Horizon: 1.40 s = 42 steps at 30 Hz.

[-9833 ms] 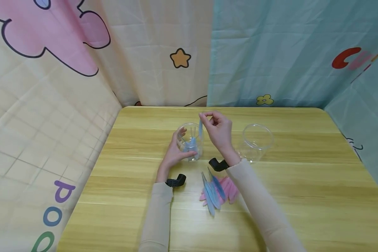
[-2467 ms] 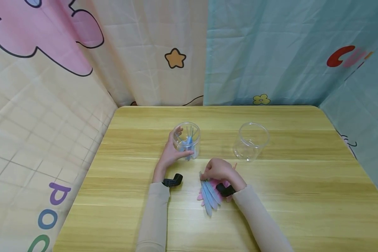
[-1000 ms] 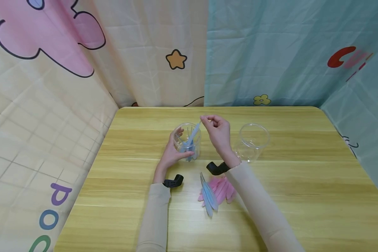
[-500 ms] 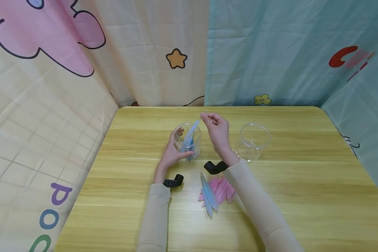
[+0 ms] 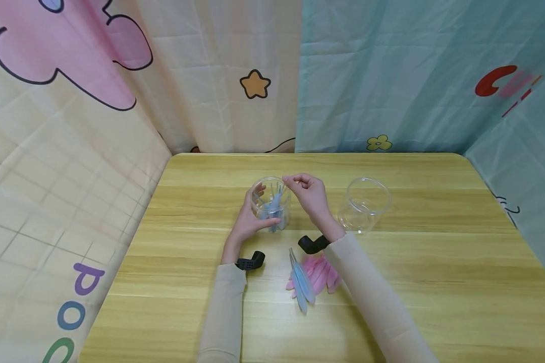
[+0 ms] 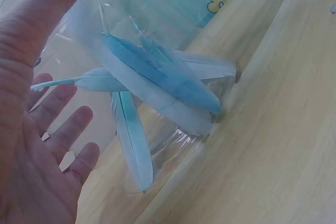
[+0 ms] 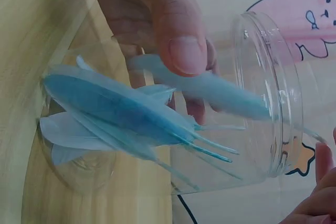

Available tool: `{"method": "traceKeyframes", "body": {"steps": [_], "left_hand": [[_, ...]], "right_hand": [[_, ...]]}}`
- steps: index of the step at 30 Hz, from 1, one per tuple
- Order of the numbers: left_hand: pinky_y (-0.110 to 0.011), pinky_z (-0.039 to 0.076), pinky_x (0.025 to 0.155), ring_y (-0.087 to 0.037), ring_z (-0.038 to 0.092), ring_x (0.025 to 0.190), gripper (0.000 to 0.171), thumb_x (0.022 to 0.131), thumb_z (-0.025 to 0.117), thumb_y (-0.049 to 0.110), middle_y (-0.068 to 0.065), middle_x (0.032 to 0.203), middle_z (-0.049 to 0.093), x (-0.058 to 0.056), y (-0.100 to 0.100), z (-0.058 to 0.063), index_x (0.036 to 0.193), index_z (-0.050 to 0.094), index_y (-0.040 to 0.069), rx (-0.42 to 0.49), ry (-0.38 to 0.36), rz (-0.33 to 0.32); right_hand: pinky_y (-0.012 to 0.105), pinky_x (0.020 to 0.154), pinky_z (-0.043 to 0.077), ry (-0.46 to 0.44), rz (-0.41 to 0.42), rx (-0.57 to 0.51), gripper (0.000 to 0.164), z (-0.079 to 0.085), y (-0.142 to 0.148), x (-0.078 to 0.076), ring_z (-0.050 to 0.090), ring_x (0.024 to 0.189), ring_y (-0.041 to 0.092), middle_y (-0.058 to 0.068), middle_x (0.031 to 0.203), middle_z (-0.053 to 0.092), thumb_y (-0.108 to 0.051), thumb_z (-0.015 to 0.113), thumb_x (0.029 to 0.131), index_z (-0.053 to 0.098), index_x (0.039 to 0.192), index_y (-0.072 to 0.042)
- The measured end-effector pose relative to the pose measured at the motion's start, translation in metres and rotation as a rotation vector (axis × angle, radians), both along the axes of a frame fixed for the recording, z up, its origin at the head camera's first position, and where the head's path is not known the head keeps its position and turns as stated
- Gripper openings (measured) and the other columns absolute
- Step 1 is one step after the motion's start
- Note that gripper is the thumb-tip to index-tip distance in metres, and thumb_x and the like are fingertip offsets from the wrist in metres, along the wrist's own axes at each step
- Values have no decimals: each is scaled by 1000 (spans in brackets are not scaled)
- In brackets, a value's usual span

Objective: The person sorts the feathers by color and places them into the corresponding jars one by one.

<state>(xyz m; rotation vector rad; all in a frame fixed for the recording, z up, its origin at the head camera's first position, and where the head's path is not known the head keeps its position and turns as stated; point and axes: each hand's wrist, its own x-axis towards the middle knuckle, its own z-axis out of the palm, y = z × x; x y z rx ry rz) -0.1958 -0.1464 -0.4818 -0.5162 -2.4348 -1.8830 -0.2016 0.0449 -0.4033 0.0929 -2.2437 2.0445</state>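
1. The right hand (image 5: 310,194) pinches the quill end of a pale blue feather (image 7: 220,92) at the mouth of a clear jar (image 7: 286,93); its vane is inside
2. The left hand (image 5: 250,217) curls round the jar, thumb nearest the wearer
3. Soft, narrow vane, slightly blurred; smooth, round, see-through jar; wood-grained table (image 5: 418,282)
4. The feather leans, quill upward, its long axis sloping down into the jar

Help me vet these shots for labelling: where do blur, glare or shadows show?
Head view: mostly crisp, a soft shadow on the pale wooden table beside the beige right sleeve; left wrist view: hazy, with glints on the clear cylindrical plastic jar; right wrist view: glare streaks the jar's rim, the slender light-blue feather nearest it is blurred, perhaps moving.
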Motion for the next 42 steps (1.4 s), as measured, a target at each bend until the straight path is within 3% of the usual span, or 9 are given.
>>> {"method": "traceKeyframes", "body": {"steps": [6, 10, 15, 20, 23, 25, 30, 37, 42], "left_hand": [[-52, 27, 104, -17, 30, 133, 106, 67, 88, 25, 4, 147, 34, 1, 1, 1, 148, 20, 33, -29, -5, 15], [-54, 27, 103, -19, 30, 134, 105, 68, 88, 24, 5, 147, 33, 0, 1, 1, 148, 20, 33, -25, -10, 13], [-54, 27, 103, -22, 29, 135, 105, 68, 87, 24, 3, 148, 33, 0, 1, 2, 148, 20, 33, -16, -13, 6], [-53, 26, 104, -21, 29, 135, 106, 67, 88, 23, 1, 148, 33, 0, 0, 2, 148, 20, 32, -16, -10, 8], [-52, 25, 105, -18, 29, 134, 106, 67, 88, 23, 2, 147, 34, -1, 0, 1, 148, 20, 33, -21, 0, 14], [-52, 24, 105, -17, 29, 134, 106, 67, 88, 23, 5, 147, 34, -1, -1, 1, 147, 20, 34, -20, 3, 17], [-52, 24, 105, -16, 29, 134, 106, 66, 89, 25, 6, 146, 34, -1, -1, -1, 147, 21, 34, -14, 7, 16], [-52, 23, 106, -17, 29, 134, 105, 67, 88, 26, 6, 147, 34, 0, 0, -2, 147, 20, 35, -26, 4, 19], [-52, 23, 106, -17, 29, 134, 105, 68, 87, 26, 6, 147, 33, 0, 0, -2, 147, 20, 36, -31, 2, 20]], "right_hand": [[27, 47, 23, -20, -14, 42, 38, -6, 7, 2, 29, 49, 13, -1, 54, 36, -42, 70, 85, 70, 93, -5], [28, 49, 24, -42, 34, 65, 37, -7, 16, 7, 28, 50, 13, -1, 54, 35, -42, 69, 85, 70, 90, -5], [28, 46, 23, -122, 211, 189, 38, -10, 31, 15, 25, 46, 14, -1, 52, 33, -43, 69, 85, 70, 86, -5], [26, 43, 26, -229, 486, 406, 45, -18, 44, 21, 32, 45, 13, -2, 51, 36, -45, 71, 82, 69, 88, 0], [25, 43, 27, -257, 624, 511, 49, -23, 47, 24, 33, 44, 12, -3, 50, 37, -44, 71, 82, 66, 80, 4], [24, 43, 27, -251, 664, 591, 50, -26, 46, 27, 33, 44, 10, -5, 50, 37, -44, 72, 82, 65, 73, 4], [23, 43, 30, -257, 650, 794, 49, -28, 39, 36, 36, 42, 8, -7, 48, 40, -47, 75, 77, 63, 62, -2], [21, 39, 22, -286, 629, 871, 48, -38, 29, 45, 31, 40, 6, -10, 44, 35, -41, 80, 73, 49, 48, -15], [22, 40, 24, -271, 586, 959, 49, -41, 24, 50, 35, 42, 7, -10, 43, 37, -45, 81, 70, 49, 47, -16]]}}
